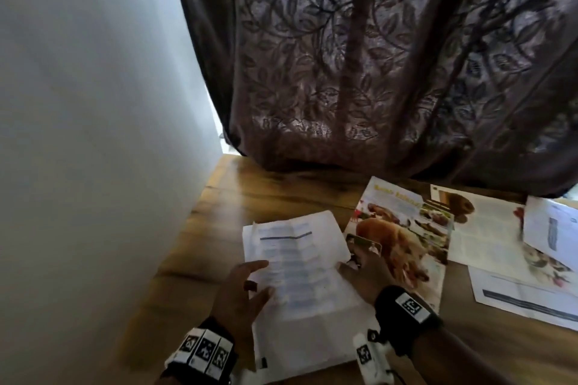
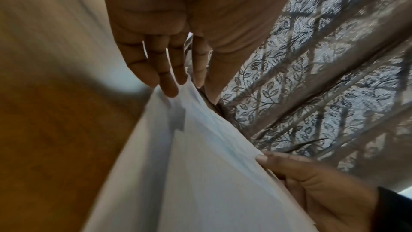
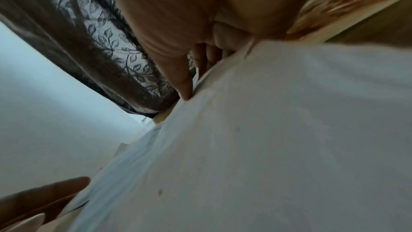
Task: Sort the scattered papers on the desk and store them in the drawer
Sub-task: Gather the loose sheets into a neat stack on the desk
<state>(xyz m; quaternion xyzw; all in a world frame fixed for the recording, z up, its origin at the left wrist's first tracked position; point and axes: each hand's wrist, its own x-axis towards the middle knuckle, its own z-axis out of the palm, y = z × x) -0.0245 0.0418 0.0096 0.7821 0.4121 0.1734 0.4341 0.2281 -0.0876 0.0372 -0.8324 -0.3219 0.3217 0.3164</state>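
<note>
A stack of white printed sheets sits at the desk's middle front, its near part bowed up off the wood. My left hand pinches its left edge, the thumb on top and the fingers nearly straight along the edge. My right hand grips the right edge, with the thumb pressed on the sheets and the fingers curled behind. The left wrist view shows the stack held between both hands. No drawer is in view.
A colour magazine page with dogs lies right of the stack. More printed sheets overlap at the far right. A dark leaf-patterned curtain hangs over the wooden desk's back edge. A white wall bounds the left.
</note>
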